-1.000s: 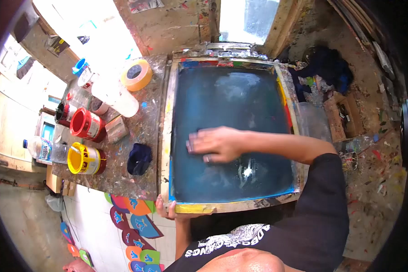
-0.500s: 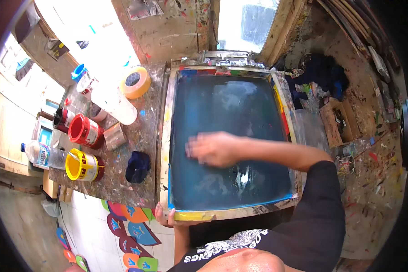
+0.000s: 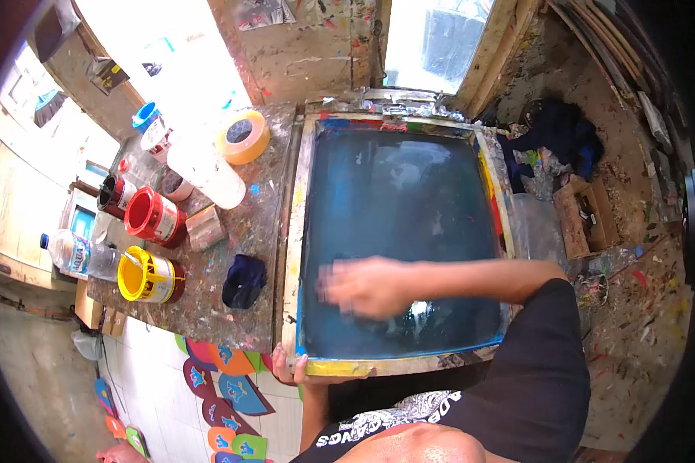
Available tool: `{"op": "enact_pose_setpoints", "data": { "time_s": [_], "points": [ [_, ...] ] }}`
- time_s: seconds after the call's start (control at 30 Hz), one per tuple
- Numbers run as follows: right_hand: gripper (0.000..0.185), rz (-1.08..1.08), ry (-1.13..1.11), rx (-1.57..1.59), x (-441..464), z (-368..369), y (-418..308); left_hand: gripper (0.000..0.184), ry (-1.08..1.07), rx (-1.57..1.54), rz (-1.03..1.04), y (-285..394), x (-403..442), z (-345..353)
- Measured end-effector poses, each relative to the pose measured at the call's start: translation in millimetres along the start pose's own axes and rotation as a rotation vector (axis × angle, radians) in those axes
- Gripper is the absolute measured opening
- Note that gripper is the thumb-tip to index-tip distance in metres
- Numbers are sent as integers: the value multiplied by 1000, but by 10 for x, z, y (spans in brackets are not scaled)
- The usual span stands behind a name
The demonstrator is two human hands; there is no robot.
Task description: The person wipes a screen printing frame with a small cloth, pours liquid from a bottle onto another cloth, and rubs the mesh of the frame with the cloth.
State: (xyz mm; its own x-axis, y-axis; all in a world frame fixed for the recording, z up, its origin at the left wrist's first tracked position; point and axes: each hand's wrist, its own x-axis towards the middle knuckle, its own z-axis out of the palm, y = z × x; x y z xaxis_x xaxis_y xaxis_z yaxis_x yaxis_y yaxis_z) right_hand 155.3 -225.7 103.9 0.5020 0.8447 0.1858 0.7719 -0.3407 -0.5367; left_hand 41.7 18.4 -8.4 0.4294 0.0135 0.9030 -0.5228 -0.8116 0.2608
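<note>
A wooden screen-printing frame (image 3: 289, 255) with dark blue-grey mesh (image 3: 401, 208) lies in front of me on the bench. Its near left corner rests in my left hand (image 3: 292, 369), whose fingers are wrapped round the wood. My right hand (image 3: 371, 288) is over the lower left of the mesh, its fingers smeared by motion; whether it holds anything cannot be made out. Close to that hand, a wet patch (image 3: 418, 318) on the mesh shines.
On the bench's left stand a yellow paint can (image 3: 148, 278), a red can (image 3: 158, 220), a water bottle (image 3: 73, 253), a tape roll (image 3: 242, 139) and a dark crumpled cloth (image 3: 244, 282). A cardboard box (image 3: 583, 220) and dark rags (image 3: 552, 143) lie right. Colourful cut pieces (image 3: 232, 393) lie below.
My right hand has moved down over the mesh towards me. The left hand keeps its hold at the corner. The whole view has shifted slightly.
</note>
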Motion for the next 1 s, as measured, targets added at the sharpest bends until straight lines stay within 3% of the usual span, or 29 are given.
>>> {"op": "enact_pose_setpoints", "data": {
  "time_s": [0.1, 0.13, 0.23, 0.33, 0.4, 0.43, 0.47, 0.53, 0.63, 0.77, 1.0],
  "points": [
    [39, -207, -67, 89, -160, 113, -363, 80, -27, -16, -6, 38, 70, -33],
    [39, -243, -130, 71, -133, 95, -193, 87, -37, -27, -7, -28, -48, -39],
    [45, 89, -106, -69, 41, -155, 288, 93, -72, -24, -18, 34, 92, -91],
    [39, 90, 166, -331, 108, -26, 558, 99, -49, -87, 29, 18, 103, -49],
    [26, 25, 125, -248, 128, 129, 148, 100, -59, -82, 33, -15, 65, -80],
    [29, 79, 8, -75, 102, 204, -116, 101, -81, -77, 22, -8, 49, -71],
    [32, -66, -5, -37, 70, 331, -301, 105, -88, -62, 42, 13, 103, -78],
    [42, -142, -66, 93, -6, 425, -577, 106, -79, -66, 37, 24, 113, -47],
    [46, -170, -71, 83, -168, 260, -393, 106, -76, -62, 15, 20, 106, -66],
    [45, 170, -3, -51, -528, -39, -275, 108, -116, -38, 16, 15, 107, -127],
    [36, 356, 110, -43, -1315, 1, -921, 106, -17, -60, 9, 6, 11, -9]
  ]
}}
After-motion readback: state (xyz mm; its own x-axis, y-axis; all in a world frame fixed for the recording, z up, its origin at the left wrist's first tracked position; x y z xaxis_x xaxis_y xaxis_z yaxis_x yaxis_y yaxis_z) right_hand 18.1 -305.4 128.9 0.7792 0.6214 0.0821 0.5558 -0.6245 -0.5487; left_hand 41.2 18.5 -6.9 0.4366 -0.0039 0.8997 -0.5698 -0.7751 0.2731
